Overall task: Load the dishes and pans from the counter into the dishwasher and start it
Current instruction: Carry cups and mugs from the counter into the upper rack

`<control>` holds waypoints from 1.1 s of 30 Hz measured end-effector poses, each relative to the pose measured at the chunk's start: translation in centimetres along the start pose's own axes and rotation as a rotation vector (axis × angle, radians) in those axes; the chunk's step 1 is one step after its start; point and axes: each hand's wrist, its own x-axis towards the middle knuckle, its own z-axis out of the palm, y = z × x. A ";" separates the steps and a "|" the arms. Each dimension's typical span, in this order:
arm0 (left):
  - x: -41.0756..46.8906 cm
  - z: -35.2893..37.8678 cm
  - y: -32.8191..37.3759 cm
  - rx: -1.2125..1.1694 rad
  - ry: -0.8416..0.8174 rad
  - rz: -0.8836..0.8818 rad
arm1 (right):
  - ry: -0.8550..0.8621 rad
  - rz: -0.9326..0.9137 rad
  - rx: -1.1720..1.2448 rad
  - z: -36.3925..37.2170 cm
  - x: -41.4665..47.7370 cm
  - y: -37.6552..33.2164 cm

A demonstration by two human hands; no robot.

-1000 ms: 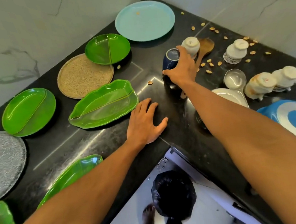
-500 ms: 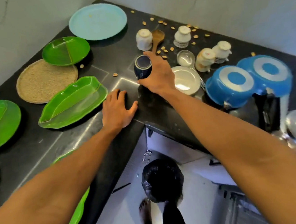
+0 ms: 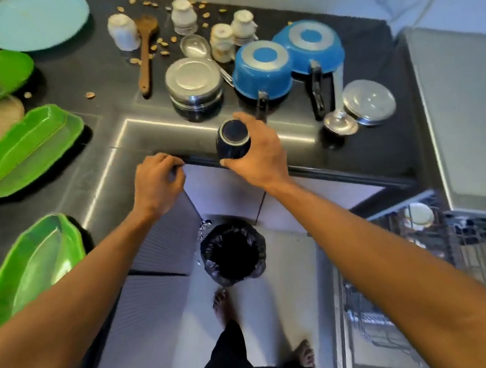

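Cup (image 3: 233,138) upside down inside right-hand grip (image 3: 258,154), above counter edge (image 3: 338,171)

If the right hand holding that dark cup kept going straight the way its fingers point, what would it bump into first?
Probably the stacked steel bowls. The right hand, gripping the dark blue cup, points up-left across the counter toward them, with bare counter between. One view leaves heights uncertain.
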 end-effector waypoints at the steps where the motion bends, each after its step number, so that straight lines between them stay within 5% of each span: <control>1: -1.2 0.8 1.7 -0.013 -0.021 0.019 | 0.017 0.021 0.003 -0.8 -1.8 1.0; 13: -21.3 16.0 28.0 -0.095 -0.611 0.105 | 0.076 0.373 0.040 -16.4 -29.9 20.2; 24: -27.3 25.3 45.3 -0.289 -0.872 -0.273 | 0.262 0.874 0.110 -25.2 -42.7 34.9; 33: -25.8 32.9 48.5 -0.451 -0.928 -0.495 | 0.089 0.901 0.016 -21.9 -44.0 41.6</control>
